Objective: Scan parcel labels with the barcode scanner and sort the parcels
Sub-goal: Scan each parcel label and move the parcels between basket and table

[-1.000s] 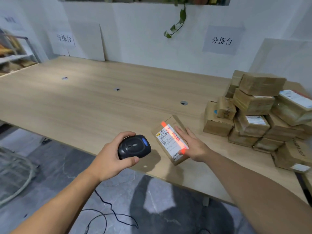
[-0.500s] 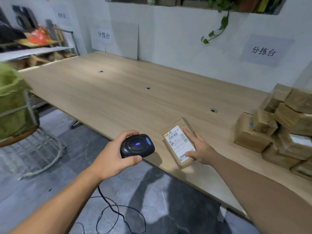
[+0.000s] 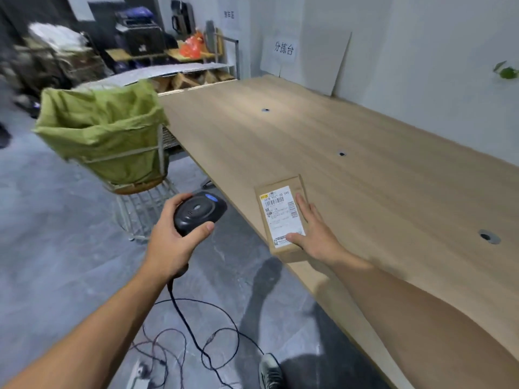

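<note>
**Head view.** A small brown parcel (image 3: 283, 183) is shown lying flat on the wooden counter (image 3: 365, 153), close to its near edge, with the white printed label (image 3: 280, 217) turned upward. The right grip (image 3: 317, 237) is laid on the parcel's right side with the fingers straight and together. Its thumb is spread across the label's near corner, so this grip is wide and flat and nothing is enclosed by it.

The left grip (image 3: 174, 242) is held off the counter's edge, over the floor and to the left of the parcel. It is closed round a black barcode scanner (image 3: 199, 211), with the thumb pressed along the near side and the fingers wrapped over the far side. A blue button is seen on the scanner's top. A black cable (image 3: 193, 332) is led from beneath the left grip down to loops on the grey floor (image 3: 56, 248).

A wire stand lined with a green bag (image 3: 104, 130) is placed at the counter's left end. A paper sign (image 3: 284, 48) is fixed to the wall behind.
</note>
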The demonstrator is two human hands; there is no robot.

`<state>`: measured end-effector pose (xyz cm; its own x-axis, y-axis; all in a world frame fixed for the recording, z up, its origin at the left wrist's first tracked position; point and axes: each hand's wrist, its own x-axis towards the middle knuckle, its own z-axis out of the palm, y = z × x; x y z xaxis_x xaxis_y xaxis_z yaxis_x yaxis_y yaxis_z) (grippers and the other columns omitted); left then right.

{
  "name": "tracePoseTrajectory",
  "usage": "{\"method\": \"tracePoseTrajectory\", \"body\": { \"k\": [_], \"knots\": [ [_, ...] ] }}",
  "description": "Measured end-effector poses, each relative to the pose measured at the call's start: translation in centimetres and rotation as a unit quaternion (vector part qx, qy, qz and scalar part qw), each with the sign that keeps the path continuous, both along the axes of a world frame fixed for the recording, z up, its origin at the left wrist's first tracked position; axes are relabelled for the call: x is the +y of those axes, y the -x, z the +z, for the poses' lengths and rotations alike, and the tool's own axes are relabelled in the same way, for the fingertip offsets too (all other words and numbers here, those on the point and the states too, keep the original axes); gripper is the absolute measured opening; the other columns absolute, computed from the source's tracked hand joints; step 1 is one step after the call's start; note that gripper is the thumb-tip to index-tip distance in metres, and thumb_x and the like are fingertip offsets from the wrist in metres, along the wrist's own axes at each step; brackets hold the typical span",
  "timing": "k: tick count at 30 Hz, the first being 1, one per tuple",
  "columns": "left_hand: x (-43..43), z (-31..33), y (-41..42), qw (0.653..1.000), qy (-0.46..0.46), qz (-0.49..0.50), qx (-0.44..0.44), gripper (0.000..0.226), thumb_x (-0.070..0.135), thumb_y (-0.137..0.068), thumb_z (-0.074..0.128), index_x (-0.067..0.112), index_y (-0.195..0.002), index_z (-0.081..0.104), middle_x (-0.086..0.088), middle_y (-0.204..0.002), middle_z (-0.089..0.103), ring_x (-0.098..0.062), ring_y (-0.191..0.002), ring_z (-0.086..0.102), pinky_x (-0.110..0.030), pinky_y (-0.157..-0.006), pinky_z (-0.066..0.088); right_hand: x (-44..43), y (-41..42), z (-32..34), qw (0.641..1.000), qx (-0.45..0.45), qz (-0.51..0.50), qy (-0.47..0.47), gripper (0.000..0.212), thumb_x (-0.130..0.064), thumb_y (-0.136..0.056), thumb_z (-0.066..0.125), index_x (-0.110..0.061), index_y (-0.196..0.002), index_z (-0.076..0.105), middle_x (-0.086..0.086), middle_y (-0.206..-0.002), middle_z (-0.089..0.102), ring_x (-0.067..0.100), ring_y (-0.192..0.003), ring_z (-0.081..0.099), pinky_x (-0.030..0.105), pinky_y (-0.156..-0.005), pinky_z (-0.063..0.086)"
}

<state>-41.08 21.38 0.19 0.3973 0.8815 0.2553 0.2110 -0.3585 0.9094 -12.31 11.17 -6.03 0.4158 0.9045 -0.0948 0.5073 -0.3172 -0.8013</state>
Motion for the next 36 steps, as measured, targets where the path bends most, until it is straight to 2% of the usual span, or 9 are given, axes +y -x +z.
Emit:
{"method": "tracePoseTrajectory", "body": {
  "k": [4, 7, 10, 14, 16, 21, 26, 32, 36],
  "knots": [
    [5.1, 1.8, 0.9, 0.995, -0.016, 0.093, -0.003, 0.067, 0.041, -0.069, 0.076, 0.035, -0.130, 0.047, 0.022, -0.119, 0.060, 0.017, -0.099, 0.058, -0.004, -0.079, 0.043, 8.2, -0.6, 1.1, 0.999, -0.003, 0.053, -0.010, 0.099, -0.014, -0.093, 0.070, -0.048, -0.157, 0.002, -0.003, -0.168, 0.004, 0.013, -0.152, 0.016, 0.016, -0.100, 0.020],
    [8.7, 3.8, 2.0, 0.988, -0.047, 0.148, 0.018, 0.067, 0.045, -0.068, 0.076, 0.040, -0.128, 0.047, 0.019, -0.118, 0.061, 0.018, -0.098, 0.058, -0.004, -0.079, 0.043, 14.4, -0.7, 2.0, 0.995, -0.014, 0.091, -0.027, 0.101, -0.015, -0.092, 0.071, -0.045, -0.157, 0.000, 0.000, -0.168, 0.006, 0.013, -0.154, 0.004, 0.025, -0.111, 0.019],
    [11.8, 6.3, 3.3, 0.975, -0.088, 0.199, 0.038, 0.059, 0.042, -0.068, 0.076, 0.050, -0.117, 0.045, 0.016, -0.115, 0.060, 0.022, -0.094, 0.056, -0.001, -0.077, 0.041, 20.4, 0.0, 2.6, 0.991, -0.015, 0.124, -0.056, 0.104, -0.015, -0.088, 0.073, -0.042, -0.158, 0.001, 0.005, -0.164, 0.018, 0.020, -0.152, 0.018, 0.033, -0.118, 0.024],
    [15.7, 8.6, 5.8, 0.958, -0.109, 0.263, 0.037, 0.059, 0.050, -0.066, 0.075, 0.059, -0.115, 0.044, 0.027, -0.112, 0.060, 0.016, -0.093, 0.059, -0.022, -0.082, 0.048, 27.1, 2.5, 3.1, 0.986, 0.011, 0.142, -0.085, 0.106, -0.015, -0.088, 0.074, -0.040, -0.159, -0.003, 0.007, -0.163, 0.018, 0.023, -0.153, 0.015, 0.042, -0.122, 0.022],
    [17.8, 9.0, 7.1, 0.951, -0.110, 0.289, 0.034, 0.058, 0.046, -0.068, 0.075, 0.057, -0.116, 0.044, 0.028, -0.109, 0.060, 0.015, -0.089, 0.059, -0.027, -0.079, 0.049, 30.2, 4.1, 3.1, 0.985, 0.026, 0.141, -0.093, 0.106, -0.018, -0.089, 0.073, -0.041, -0.158, -0.003, 0.008, -0.164, 0.017, 0.023, -0.153, 0.015, 0.041, -0.123, 0.021],
    [23.5, 8.7, 10.4, 0.940, -0.116, 0.322, 0.020, 0.064, 0.041, -0.071, 0.074, 0.039, -0.127, 0.044, 0.027, -0.110, 0.059, 0.020, -0.092, 0.057, -0.001, -0.079, 0.041, 38.1, 8.6, 3.5, 0.982, 0.037, 0.154, -0.107, 0.105, -0.018, -0.088, 0.074, -0.042, -0.158, -0.001, 0.011, -0.163, 0.017, 0.023, -0.152, 0.019, 0.037, -0.122, 0.022],
    [30.1, 8.1, 13.8, 0.939, -0.104, 0.328, -0.004, 0.068, 0.037, -0.073, 0.074, 0.026, -0.134, 0.048, 0.027, -0.109, 0.059, 0.018, -0.092, 0.058, -0.002, -0.078, 0.042, 46.4, 13.4, 5.1, 0.979, 0.036, 0.161, -0.123, 0.104, -0.021, -0.089, 0.073, -0.045, -0.158, 0.000, 0.010, -0.163, 0.016, 0.025, -0.152, 0.019, 0.043, -0.122, 0.025],
    [37.1, 9.5, 17.2, 0.935, -0.124, 0.333, -0.012, 0.059, 0.034, -0.074, 0.075, 0.035, -0.126, 0.047, 0.028, -0.108, 0.059, 0.019, -0.092, 0.058, 0.000, -0.076, 0.040, 54.8, 17.8, 7.7, 0.972, 0.043, 0.157, -0.169, 0.099, -0.019, -0.088, 0.072, -0.046, -0.157, 0.007, 0.001, -0.158, 0.024, 0.022, -0.144, 0.034, 0.046, -0.118, 0.034],
    [41.9, 9.3, 18.9, 0.929, -0.126, 0.347, -0.004, 0.065, 0.037, -0.072, 0.075, 0.033, -0.131, 0.048, 0.029, -0.109, 0.059, 0.020, -0.092, 0.057, 0.001, -0.076, 0.039, 60.6, 19.2, 8.8, 0.966, 0.029, 0.177, -0.188, 0.099, -0.020, -0.086, 0.074, -0.046, -0.156, 0.009, 0.002, -0.155, 0.027, 0.023, -0.142, 0.036, 0.049, -0.117, 0.035]
  ]
}}
